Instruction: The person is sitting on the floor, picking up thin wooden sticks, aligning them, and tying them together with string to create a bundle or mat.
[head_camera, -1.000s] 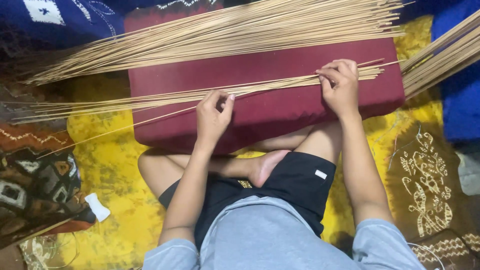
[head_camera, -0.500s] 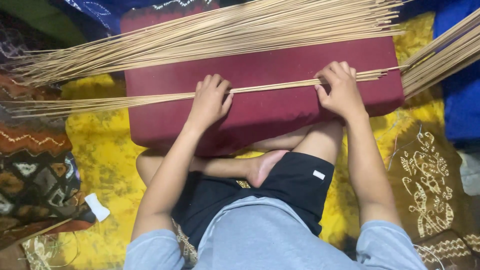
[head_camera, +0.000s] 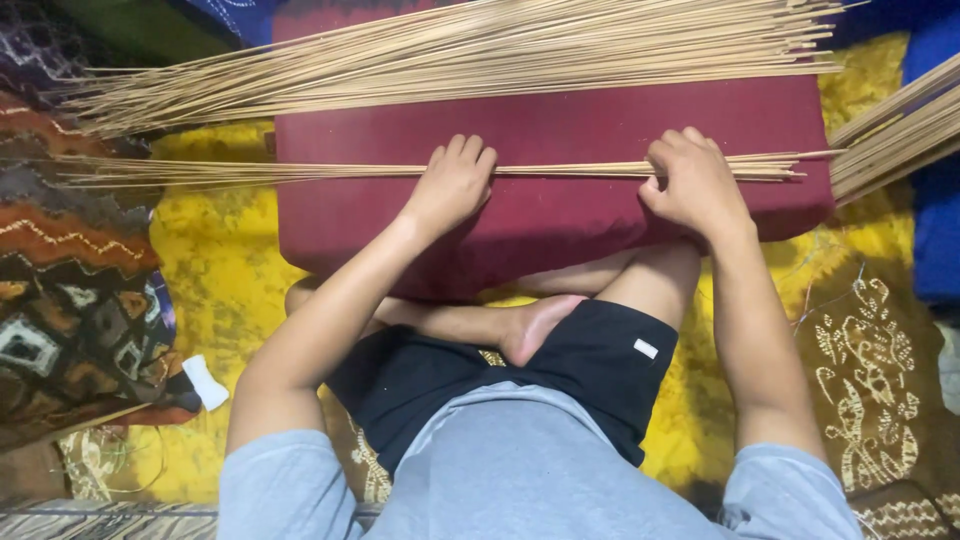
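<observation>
Loose stick ends: the thin bundle of sticks (head_camera: 580, 168) fans out at far left over the patterned cloth (head_camera: 70, 260) and the yellow cloth (head_camera: 200, 270), past the edge of the maroon cushion (head_camera: 560, 215).
Left hand (head_camera: 452, 185): palm down on the cushion, fingers (head_camera: 462, 152) curled over the thin bundle, pressing it rather than lifting it; grip looks clenched.
Long axis: the bundle runs left to right across the cushion, crosswise to both forearms, passing under both hands.
Right hand (head_camera: 697, 180): fingers bent and closed around the same bundle near its right end, knuckles raised.
Nearer hand: the right one sits close to the squared-off tips; the left sits near the bundle's middle, well apart from the splayed ends.
Large pile of sticks (head_camera: 470, 50): lies beyond the fingers, roughly parallel, not touched.
Far right: another sheaf of sticks (head_camera: 895, 135), apart from the hands.
</observation>
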